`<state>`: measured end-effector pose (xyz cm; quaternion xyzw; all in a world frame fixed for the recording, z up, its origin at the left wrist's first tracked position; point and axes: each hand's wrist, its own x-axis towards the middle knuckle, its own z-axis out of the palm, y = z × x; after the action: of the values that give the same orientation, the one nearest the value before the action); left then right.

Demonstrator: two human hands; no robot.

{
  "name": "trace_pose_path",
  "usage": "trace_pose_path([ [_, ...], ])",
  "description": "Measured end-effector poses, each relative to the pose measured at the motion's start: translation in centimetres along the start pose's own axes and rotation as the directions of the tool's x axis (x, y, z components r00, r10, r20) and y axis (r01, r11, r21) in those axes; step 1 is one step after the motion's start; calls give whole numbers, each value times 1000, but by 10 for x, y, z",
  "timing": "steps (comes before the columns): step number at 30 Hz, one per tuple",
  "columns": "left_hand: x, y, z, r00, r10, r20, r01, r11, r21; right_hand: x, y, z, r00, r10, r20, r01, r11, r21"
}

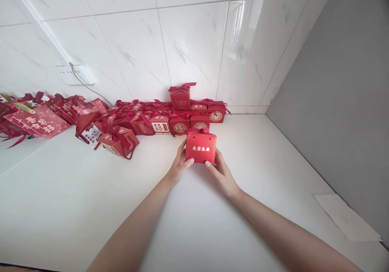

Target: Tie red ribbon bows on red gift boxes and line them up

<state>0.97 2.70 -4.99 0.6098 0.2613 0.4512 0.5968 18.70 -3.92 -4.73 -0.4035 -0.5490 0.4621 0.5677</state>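
A red box (200,148) is gripped from both sides by the left hand (180,166) and the right hand (223,174), with both thumbs pressed near the lower edge of its front. It is held in front of the row of ribboned boxes (180,127); whether the bench (182,231) is touched by it cannot be told. Its front is marked with pale lettering and pierced by two small holes, and its top is dressed with red ribbon. The contents are hidden by the card walls. One upright box (180,100) is stacked above the row, near the tiled wall (194,49). At the left, a corded box (119,142) is placed near patterned red packages (45,122), their contents likewise concealed.
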Motion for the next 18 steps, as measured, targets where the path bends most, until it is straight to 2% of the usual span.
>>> trace_pose_path([
  [5,-2,1,0,999,-42,15,43,997,-62,0,-1,-1,998,-17,57,17,1000,16],
  [14,-1,8,10,999,-39,13,39,999,-30,-3,2,-3,998,-14,-69,12,999,-41],
  [16,-1,4,9,998,-52,-29,52,999,5,-2,6,-3,994,-27,-105,20,997,-71],
  [18,0,-2,6,989,-40,-145,54,994,92,-1,12,-2,985,-49,-168,29,992,-121],
])
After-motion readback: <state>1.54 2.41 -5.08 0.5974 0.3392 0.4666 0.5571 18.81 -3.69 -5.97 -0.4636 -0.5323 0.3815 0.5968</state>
